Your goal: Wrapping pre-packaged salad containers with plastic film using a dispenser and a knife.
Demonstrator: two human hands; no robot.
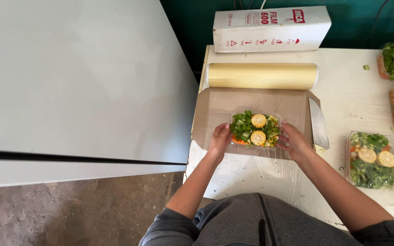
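A clear plastic tray (255, 130) of chopped greens, carrot bits and two corn slices sits on a sheet of brown cardboard (215, 114). My left hand (219, 140) grips the tray's left side. On the tray's right side, my right hand (294, 141) holds it. A sheet of clear cling film (270, 171) lies on the table in front of the tray, stretching towards me.
A large roll of cling film (261, 76) lies behind the cardboard, its white box (271, 28) further back. A knife (318, 124) rests right of the tray. Several filled vegetable trays (371, 160) line the table's right side. A large white surface (78, 82) stands at left.
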